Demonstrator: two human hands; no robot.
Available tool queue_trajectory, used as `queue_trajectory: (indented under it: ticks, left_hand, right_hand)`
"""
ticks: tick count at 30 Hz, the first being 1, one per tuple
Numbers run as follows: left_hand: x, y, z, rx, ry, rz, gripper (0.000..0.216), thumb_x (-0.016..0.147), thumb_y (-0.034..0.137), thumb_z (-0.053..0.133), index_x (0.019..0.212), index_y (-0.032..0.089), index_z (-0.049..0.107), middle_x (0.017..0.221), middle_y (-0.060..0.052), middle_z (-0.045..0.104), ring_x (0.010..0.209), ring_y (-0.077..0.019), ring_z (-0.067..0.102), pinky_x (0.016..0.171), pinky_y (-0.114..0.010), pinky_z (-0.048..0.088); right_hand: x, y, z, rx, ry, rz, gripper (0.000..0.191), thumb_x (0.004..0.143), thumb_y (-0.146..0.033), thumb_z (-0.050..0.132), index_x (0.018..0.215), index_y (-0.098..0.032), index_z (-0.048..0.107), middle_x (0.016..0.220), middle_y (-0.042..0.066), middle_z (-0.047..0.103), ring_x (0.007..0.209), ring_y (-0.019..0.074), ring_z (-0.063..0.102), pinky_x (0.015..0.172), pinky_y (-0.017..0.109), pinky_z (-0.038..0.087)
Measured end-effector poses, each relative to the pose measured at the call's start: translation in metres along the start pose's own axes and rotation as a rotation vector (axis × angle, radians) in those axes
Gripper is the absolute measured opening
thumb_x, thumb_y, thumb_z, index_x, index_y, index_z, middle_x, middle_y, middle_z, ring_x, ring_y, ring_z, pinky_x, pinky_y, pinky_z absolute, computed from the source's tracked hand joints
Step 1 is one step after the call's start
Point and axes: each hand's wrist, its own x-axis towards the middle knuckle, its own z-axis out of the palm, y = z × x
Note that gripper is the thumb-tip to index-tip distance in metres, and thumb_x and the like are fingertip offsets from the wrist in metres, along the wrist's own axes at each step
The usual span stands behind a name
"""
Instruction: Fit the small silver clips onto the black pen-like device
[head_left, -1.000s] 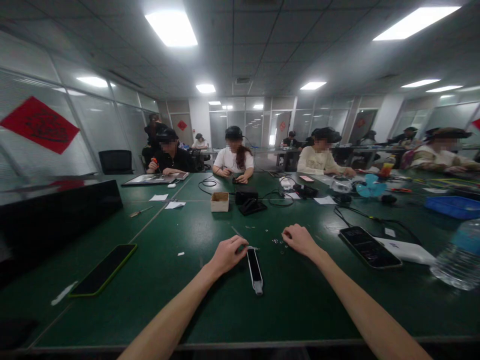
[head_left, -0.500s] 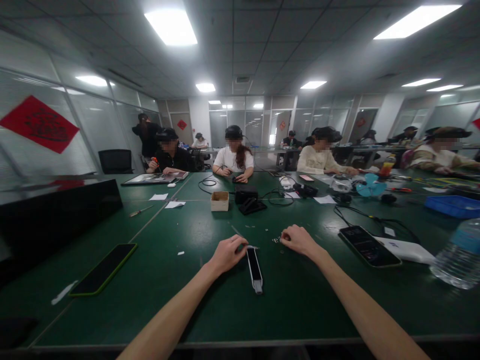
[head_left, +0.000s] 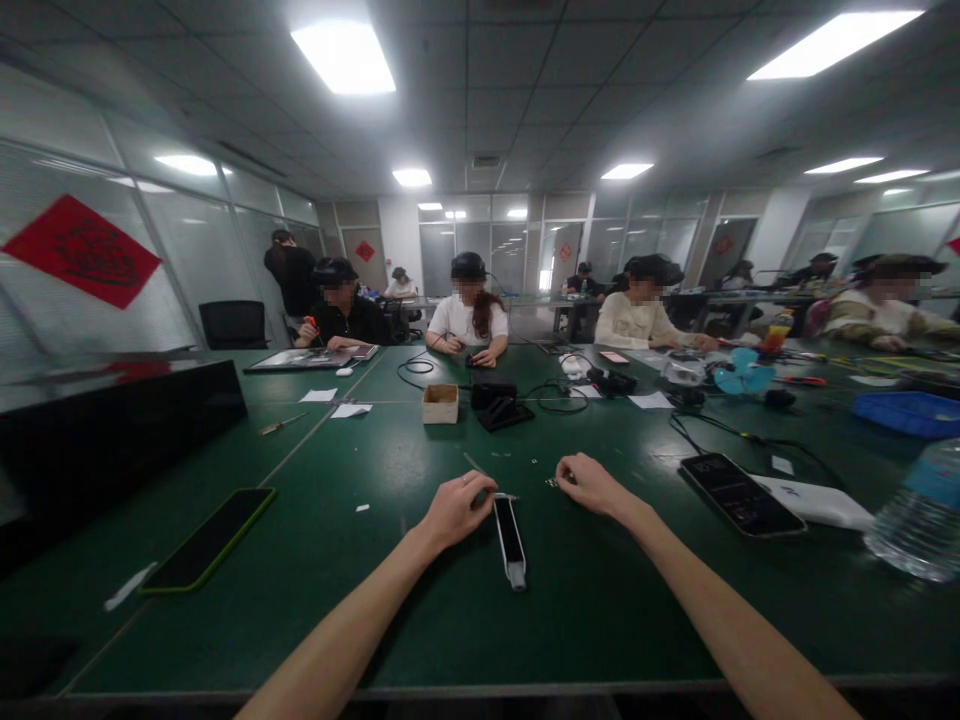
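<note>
A slim white-framed device (head_left: 510,535) with a long dark face lies on the green table, its narrow grey end toward me. At its far end my left hand (head_left: 459,508) is closed, thumb and fingertips pinched at the top corner. A thin strip (head_left: 474,464) lies just beyond that hand. To the right, my right hand (head_left: 590,484) rests with fingers pinched together over a cluster of tiny shiny parts (head_left: 551,483). What sits between those fingertips is too small to make out.
A green-edged phone (head_left: 208,540) and a screwdriver (head_left: 283,424) lie at left. Ahead stands a small open box (head_left: 440,404) beside black equipment (head_left: 495,390). A dark phone (head_left: 741,494), white case (head_left: 814,502) and water bottle (head_left: 919,510) occupy the right. Several people work beyond.
My right hand has shifted slightly left over the tiny parts, covering more of them. My left hand stays at the device's far end.
</note>
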Motion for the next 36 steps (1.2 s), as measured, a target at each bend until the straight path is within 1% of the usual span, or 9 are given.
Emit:
queue_trajectory:
  ticks: [3, 6, 9, 12, 16, 21, 28, 34, 36]
  left_hand:
    - [0.000, 0.001, 0.001, 0.019, 0.012, 0.014, 0.013, 0.086, 0.021, 0.051, 0.097, 0.018, 0.057, 0.091, -0.002, 0.061, 0.072, -0.0112, 0.058, 0.067, -0.023, 0.047]
    - [0.000, 0.004, 0.002, 0.026, 0.028, 0.052, 0.013, 0.085, 0.023, 0.053, 0.097, 0.019, 0.057, 0.090, -0.002, 0.061, 0.073, -0.0111, 0.058, 0.067, -0.022, 0.047]
    - [0.000, 0.006, 0.004, 0.026, 0.035, 0.095, 0.013, 0.085, 0.024, 0.055, 0.097, 0.018, 0.057, 0.090, -0.002, 0.062, 0.075, -0.0118, 0.059, 0.068, -0.023, 0.047]
    - [0.001, 0.007, 0.006, 0.024, 0.044, 0.118, 0.014, 0.085, 0.025, 0.055, 0.097, 0.018, 0.057, 0.090, -0.003, 0.062, 0.076, -0.0121, 0.059, 0.068, -0.023, 0.048]
    - [0.001, 0.007, 0.008, 0.032, 0.069, 0.104, 0.013, 0.088, 0.027, 0.053, 0.094, 0.017, 0.059, 0.088, -0.003, 0.063, 0.075, -0.0125, 0.060, 0.069, -0.023, 0.048]
    - [0.001, 0.006, 0.008, 0.006, 0.058, 0.115, 0.017, 0.090, 0.029, 0.049, 0.094, 0.017, 0.061, 0.088, -0.004, 0.064, 0.077, -0.0128, 0.060, 0.070, -0.024, 0.049]
    - [0.001, 0.000, 0.011, 0.031, 0.041, 0.093, 0.016, 0.088, 0.027, 0.052, 0.094, 0.018, 0.064, 0.090, -0.004, 0.064, 0.079, -0.0132, 0.060, 0.071, -0.023, 0.048]
    - [0.002, -0.002, 0.002, 0.035, -0.016, 0.012, 0.014, 0.086, 0.024, 0.054, 0.093, 0.019, 0.064, 0.091, -0.003, 0.064, 0.077, -0.0128, 0.060, 0.070, -0.022, 0.046]
    - [0.002, -0.007, -0.004, 0.037, -0.078, -0.028, 0.014, 0.085, 0.025, 0.055, 0.094, 0.019, 0.064, 0.091, -0.002, 0.064, 0.078, -0.0130, 0.059, 0.070, -0.022, 0.046]
  right_hand:
    - [-0.003, -0.018, 0.004, 0.226, 0.036, -0.058, 0.020, 0.081, -0.033, 0.052, 0.083, -0.017, 0.063, 0.081, 0.004, 0.063, 0.071, 0.0144, 0.054, 0.063, 0.026, 0.040]
    - [-0.006, -0.042, 0.011, 0.447, 0.001, -0.107, 0.021, 0.080, -0.035, 0.054, 0.085, -0.017, 0.063, 0.078, 0.001, 0.063, 0.068, 0.0130, 0.053, 0.062, 0.025, 0.041]
    - [-0.010, -0.063, 0.017, 0.616, -0.051, -0.124, 0.021, 0.079, -0.034, 0.058, 0.085, -0.015, 0.064, 0.079, 0.002, 0.063, 0.071, 0.0132, 0.056, 0.066, 0.026, 0.044]
    - [-0.013, -0.076, 0.024, 0.714, -0.076, -0.141, 0.020, 0.078, -0.034, 0.059, 0.085, -0.015, 0.063, 0.081, 0.002, 0.064, 0.074, 0.0135, 0.057, 0.069, 0.026, 0.045]
    - [-0.014, -0.080, 0.031, 0.784, -0.012, -0.113, 0.021, 0.075, -0.035, 0.062, 0.081, -0.015, 0.060, 0.075, 0.000, 0.060, 0.069, 0.0123, 0.055, 0.065, 0.026, 0.045]
    - [-0.015, -0.082, 0.028, 0.785, 0.022, -0.081, 0.022, 0.073, -0.036, 0.064, 0.079, -0.016, 0.056, 0.074, -0.001, 0.058, 0.068, 0.0124, 0.054, 0.065, 0.027, 0.045]
    - [-0.015, -0.082, 0.029, 0.710, 0.042, -0.138, 0.018, 0.076, -0.032, 0.061, 0.080, -0.015, 0.058, 0.076, 0.001, 0.060, 0.070, 0.0133, 0.055, 0.066, 0.027, 0.045]
    - [-0.016, -0.080, 0.020, 0.505, 0.086, -0.129, 0.016, 0.080, -0.031, 0.055, 0.084, -0.016, 0.060, 0.080, 0.002, 0.062, 0.073, 0.0139, 0.056, 0.067, 0.027, 0.045]
    - [-0.016, -0.074, 0.016, 0.406, 0.105, -0.123, 0.016, 0.082, -0.030, 0.053, 0.085, -0.017, 0.060, 0.084, 0.003, 0.063, 0.076, 0.0144, 0.056, 0.069, 0.028, 0.044]
